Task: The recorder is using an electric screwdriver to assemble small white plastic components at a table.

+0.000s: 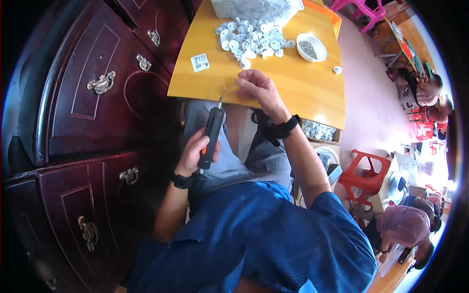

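Note:
A black electric screwdriver [213,129] with an orange button is wrapped in my left hand [194,155], its thin bit pointing up beside the table's front edge. Over that edge, my right hand [262,93] has thumb and fingertips pinched together; whatever lies between them is too small to make out. Beyond it, a heap of white round plastic parts [249,41] covers the far middle of the yellow table [288,85]. One loose white part [337,70] sits at the right edge. A white bowl [320,46] of small metal screws stands right of the heap.
A clear bin [259,10] of similar parts stands behind the heap. A printed square card [200,62] lies at the left. Dark red cabinets [93,93] line the left side. A red stool [364,176] and several people [408,224] are to the right.

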`<move>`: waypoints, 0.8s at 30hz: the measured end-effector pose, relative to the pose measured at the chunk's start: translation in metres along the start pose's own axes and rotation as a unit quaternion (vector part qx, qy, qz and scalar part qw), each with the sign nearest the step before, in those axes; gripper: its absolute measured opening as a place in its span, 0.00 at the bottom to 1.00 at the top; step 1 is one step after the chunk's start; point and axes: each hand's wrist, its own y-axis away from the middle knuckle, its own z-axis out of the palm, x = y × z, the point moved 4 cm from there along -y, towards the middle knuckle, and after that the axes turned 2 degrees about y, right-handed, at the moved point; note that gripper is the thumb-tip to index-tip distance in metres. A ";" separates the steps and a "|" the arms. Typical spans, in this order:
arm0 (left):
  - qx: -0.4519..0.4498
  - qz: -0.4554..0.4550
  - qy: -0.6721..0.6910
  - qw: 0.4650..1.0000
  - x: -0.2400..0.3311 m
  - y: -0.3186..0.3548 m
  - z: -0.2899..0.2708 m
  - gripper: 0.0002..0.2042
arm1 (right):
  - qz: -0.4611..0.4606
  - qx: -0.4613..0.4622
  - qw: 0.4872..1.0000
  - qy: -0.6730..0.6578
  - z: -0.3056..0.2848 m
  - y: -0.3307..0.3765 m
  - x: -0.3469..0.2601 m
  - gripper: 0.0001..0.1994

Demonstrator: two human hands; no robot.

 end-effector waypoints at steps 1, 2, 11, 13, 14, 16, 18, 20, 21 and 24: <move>-0.002 0.007 -0.003 1.000 0.001 0.001 0.000 0.22 | -0.007 -0.002 1.000 0.002 -0.007 -0.005 0.002 0.14; -0.001 0.009 0.001 1.000 0.000 0.002 -0.001 0.22 | -0.049 0.028 0.992 0.114 -0.016 -0.010 0.001 0.14; 0.002 -0.006 0.031 0.999 -0.004 0.002 -0.005 0.21 | -0.210 0.118 0.836 0.493 -0.016 -0.038 -0.031 0.15; 0.000 -0.003 0.031 1.000 -0.004 0.002 -0.006 0.20 | -0.205 0.112 0.836 0.496 -0.014 -0.045 -0.030 0.16; 0.003 -0.008 0.033 0.999 -0.005 0.003 -0.006 0.20 | -0.191 0.111 0.827 0.518 -0.011 -0.047 -0.029 0.16; -0.008 -0.017 0.063 0.998 -0.004 0.004 -0.006 0.16 | -0.162 0.111 0.820 0.537 -0.009 -0.053 -0.029 0.14; -0.007 -0.016 0.056 0.998 -0.003 0.003 -0.006 0.15 | -0.161 0.106 0.818 0.542 -0.010 -0.058 -0.029 0.13; 0.004 -0.031 0.042 0.999 -0.001 0.003 -0.003 0.14 | -0.160 0.102 0.814 0.549 -0.014 -0.060 -0.028 0.13; 0.002 -0.025 0.041 0.999 -0.001 0.002 -0.002 0.14 | -0.173 0.106 0.821 0.534 -0.017 -0.058 -0.027 0.12; -0.005 -0.030 0.001 1.000 0.000 0.002 -0.001 0.12 | -0.166 0.084 0.892 0.413 -0.020 -0.047 -0.024 0.11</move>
